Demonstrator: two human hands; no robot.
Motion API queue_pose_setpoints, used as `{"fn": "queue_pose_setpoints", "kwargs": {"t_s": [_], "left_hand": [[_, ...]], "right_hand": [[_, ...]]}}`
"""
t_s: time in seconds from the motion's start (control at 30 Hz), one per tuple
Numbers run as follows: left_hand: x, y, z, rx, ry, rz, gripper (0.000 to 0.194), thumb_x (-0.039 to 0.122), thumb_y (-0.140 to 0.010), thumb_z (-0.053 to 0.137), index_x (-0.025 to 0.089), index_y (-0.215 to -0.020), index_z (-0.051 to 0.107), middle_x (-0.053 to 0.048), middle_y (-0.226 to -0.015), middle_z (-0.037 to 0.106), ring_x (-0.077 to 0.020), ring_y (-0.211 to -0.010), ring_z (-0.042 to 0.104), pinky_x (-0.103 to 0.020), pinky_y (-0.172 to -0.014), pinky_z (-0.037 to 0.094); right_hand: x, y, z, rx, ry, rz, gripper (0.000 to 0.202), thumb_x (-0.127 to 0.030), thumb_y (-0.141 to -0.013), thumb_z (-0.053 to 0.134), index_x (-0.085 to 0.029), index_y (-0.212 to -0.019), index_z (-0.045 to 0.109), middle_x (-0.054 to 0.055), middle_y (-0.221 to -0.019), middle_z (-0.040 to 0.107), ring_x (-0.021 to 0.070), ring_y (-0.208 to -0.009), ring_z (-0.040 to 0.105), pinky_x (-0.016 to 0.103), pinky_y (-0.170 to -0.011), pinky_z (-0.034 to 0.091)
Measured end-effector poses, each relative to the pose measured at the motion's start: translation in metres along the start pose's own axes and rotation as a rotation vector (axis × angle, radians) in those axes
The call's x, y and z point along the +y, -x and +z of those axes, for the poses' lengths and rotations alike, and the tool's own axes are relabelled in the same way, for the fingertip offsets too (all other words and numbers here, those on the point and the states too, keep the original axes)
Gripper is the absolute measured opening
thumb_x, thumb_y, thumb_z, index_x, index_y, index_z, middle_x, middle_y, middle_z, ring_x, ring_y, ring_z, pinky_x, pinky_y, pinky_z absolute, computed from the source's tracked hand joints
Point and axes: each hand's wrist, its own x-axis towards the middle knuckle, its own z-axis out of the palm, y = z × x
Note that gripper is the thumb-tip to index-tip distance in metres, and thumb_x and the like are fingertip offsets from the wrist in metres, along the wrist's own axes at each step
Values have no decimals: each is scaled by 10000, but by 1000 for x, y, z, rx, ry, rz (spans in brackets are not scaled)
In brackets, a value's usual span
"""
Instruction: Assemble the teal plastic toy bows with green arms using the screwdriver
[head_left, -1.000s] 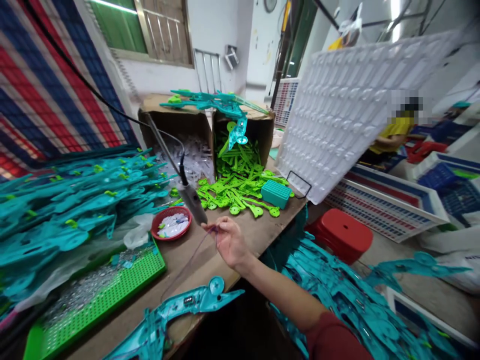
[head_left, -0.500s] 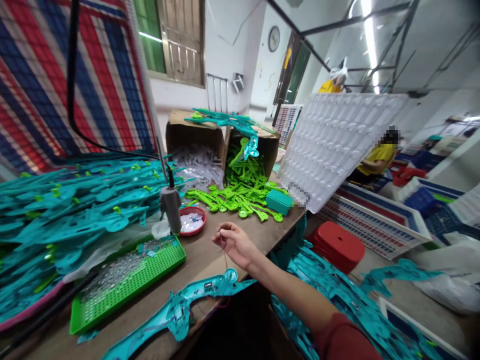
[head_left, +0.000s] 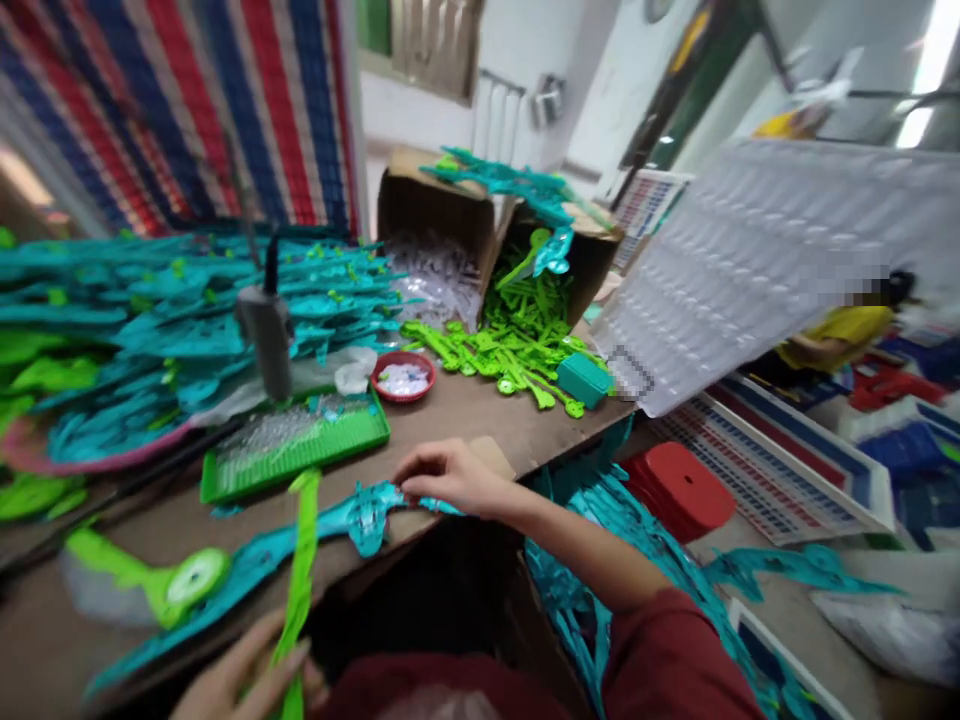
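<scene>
wall: white (head_left: 555,50), behind the table, 12 o'clock
window (head_left: 435,45): 12 o'clock, slightly left, brownish frame, green pane at its left, cut by top edge
rack (head_left: 499,115): upright metal bars, 12 o'clock, by the wall
clock (head_left: 658,8): 1 o'clock, mostly cut off
cloth (head_left: 225,110): red, blue and white stripes, 10 o'clock
lamp (head_left: 930,70): bright white strip, 2 o'clock, glare
table (head_left: 442,405): brown top, runs from centre toward 8 o'clock
stool (head_left: 686,485): red, hole in seat, 4 o'clock, beside table
crate (head_left: 817,470): white rim, slotted side, between 3 and 4 o'clock
floor (head_left: 847,650): greyish brown, 4 o'clock, blurred
</scene>
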Motion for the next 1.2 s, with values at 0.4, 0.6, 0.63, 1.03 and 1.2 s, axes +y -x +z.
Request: {"fn": "queue_pose_setpoints", "kwargs": {"t_s": [0.4,0.6,0.63,1.03,1.2], "left_hand": [[60,-18,32,-484,91,-158,149,315,-770,637,167,-763,657,-17,-568,674,-125,-495,576,-214,-497,421],[53,-22,30,-562,125,-254,227,380,-810,683,163,-746,663,-23,-538,666,-115,-451,560,-211,-489,391],[53,-22,30,-559,126,-258,266,414,-818,693,161,-741,661,-25,-542,666,-112,-444,558,-210,-482,383],[32,-33,47,-393,161,-151,434,578,-822,685,162,-707,640,-29,-543,658,-138,-450,606,-222,-454,422],[27,-31,57,-119,523,-88,403,530,-795,747,167,-927,632,15,-661,671,-123,-511,635,-197,-452,442]], "right_hand": [[-36,-18,6,-751,599,-265,138,-108,-975,520,-159,-950,645,30,-922,595,148,-895,557,260,-826,433],[-29,-25,10,-773,535,-203,108,-72,-911,559,-176,-935,547,6,-891,602,127,-810,538,239,-729,413],[-29,-26,11,-777,534,-204,112,-70,-906,560,-177,-930,539,6,-891,599,127,-810,536,238,-726,410],[-31,-19,5,-672,831,-252,138,-116,-922,580,-165,-1048,552,55,-1037,559,159,-874,523,272,-731,404],[-16,-12,-23,-353,933,-149,284,-193,-923,612,-182,-1200,551,75,-1147,518,162,-892,556,288,-758,459]]}}
